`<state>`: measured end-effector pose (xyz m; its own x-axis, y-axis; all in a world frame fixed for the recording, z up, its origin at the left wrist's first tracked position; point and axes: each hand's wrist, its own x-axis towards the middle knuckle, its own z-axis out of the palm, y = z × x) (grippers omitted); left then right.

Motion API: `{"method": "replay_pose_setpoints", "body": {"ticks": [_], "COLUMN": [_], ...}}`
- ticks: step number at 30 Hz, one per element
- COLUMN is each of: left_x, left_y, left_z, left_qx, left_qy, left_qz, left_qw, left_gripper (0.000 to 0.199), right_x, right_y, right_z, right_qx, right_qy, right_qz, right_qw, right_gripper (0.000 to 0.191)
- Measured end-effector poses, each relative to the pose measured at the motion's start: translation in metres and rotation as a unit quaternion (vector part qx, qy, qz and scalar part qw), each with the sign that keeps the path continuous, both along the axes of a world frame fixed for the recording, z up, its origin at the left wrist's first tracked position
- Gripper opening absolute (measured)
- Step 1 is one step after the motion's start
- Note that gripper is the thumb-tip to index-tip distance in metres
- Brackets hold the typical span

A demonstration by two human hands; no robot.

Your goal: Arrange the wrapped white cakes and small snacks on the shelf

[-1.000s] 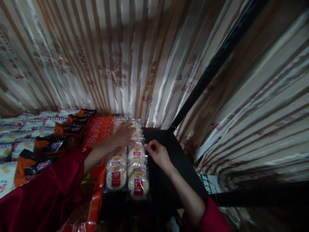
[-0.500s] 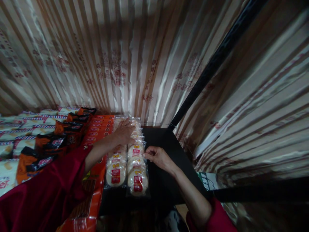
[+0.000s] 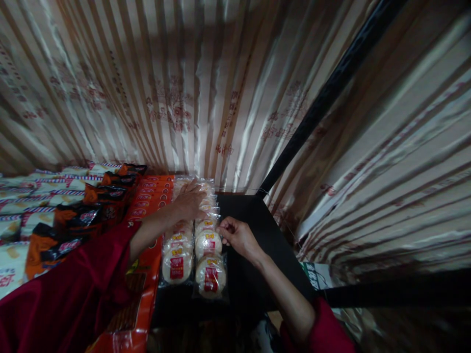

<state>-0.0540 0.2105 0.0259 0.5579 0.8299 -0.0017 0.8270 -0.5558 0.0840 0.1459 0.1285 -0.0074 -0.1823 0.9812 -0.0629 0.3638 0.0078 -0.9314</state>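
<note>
Two rows of clear packets with round pale crackers, each with a red and yellow label, lie overlapping on a black shelf. My left hand rests flat across the back of both rows, fingers stretched out, covering part of them. On the right row, my right hand pinches the right edge of a cracker packet between thumb and forefinger. In front of it lies another cracker packet, more fully exposed. The foremost packet of the left row sits beside it, untouched.
Orange bags stand in a row left of the crackers, with white, orange and black snack bags farther left. The black shelf ends at a dark slanting post. Pleated printed fabric hangs behind and at the right.
My right hand has shifted slightly away from me along the right row. The packets there are spaced differently, and the second one from the front shows more of its face. My left hand stays put.
</note>
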Motion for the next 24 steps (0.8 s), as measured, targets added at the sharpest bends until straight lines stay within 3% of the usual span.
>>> {"method": "replay_pose_setpoints", "body": {"ticks": [5, 9, 14, 20, 24], "left_x": [0.002, 0.006, 0.011, 0.012, 0.011], "left_y": [-0.006, -0.016, -0.033, -0.04, -0.041], "left_z": [0.014, 0.025, 0.027, 0.029, 0.03], "left_qx": [-0.028, -0.052, -0.064, -0.069, -0.075], "left_qy": [-0.011, -0.007, 0.03, 0.033, 0.037], "left_qz": [0.002, -0.018, -0.044, -0.023, -0.017], "left_qw": [1.0, 0.998, 0.997, 0.997, 0.996], "left_gripper": [0.071, 0.083, 0.086, 0.084, 0.081], "right_x": [0.0, 0.0, -0.002, 0.004, 0.011], "right_y": [0.002, 0.003, 0.001, -0.015, -0.035], "right_z": [-0.008, -0.009, -0.007, 0.005, 0.009], "right_qx": [0.034, 0.033, 0.028, 0.094, 0.04], "right_qy": [-0.017, -0.024, -0.02, -0.116, -0.203], "right_qz": [-0.003, -0.008, -0.011, -0.075, -0.021], "right_qw": [0.999, 0.999, 0.999, 0.986, 0.978], "right_gripper": [0.025, 0.024, 0.028, 0.028, 0.034]}}
